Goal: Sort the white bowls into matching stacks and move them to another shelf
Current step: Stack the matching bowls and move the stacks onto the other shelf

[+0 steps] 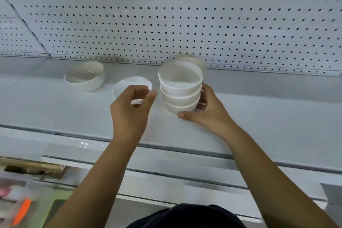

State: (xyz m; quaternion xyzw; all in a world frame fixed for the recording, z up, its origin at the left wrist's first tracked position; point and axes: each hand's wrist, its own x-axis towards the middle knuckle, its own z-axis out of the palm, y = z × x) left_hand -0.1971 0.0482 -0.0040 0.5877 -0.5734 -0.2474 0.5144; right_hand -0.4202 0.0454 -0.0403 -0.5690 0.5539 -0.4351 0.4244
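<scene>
A stack of three small white bowls (180,89) stands on the white shelf (259,116), and my right hand (207,111) grips its lowest bowl from the right, thumb across the front. Another white bowl (199,63) peeks out behind the stack. My left hand (130,111) hovers just left of the stack with fingers curled and nothing in them, in front of a shallow white dish (129,83). Further left sit two nested larger white bowls (86,77), tilted.
A white pegboard wall (166,15) backs the shelf. Below the shelf's front edge run lower white shelf ledges (166,168). At the bottom left are blurred items in clear packaging (16,200), with orange and pink parts.
</scene>
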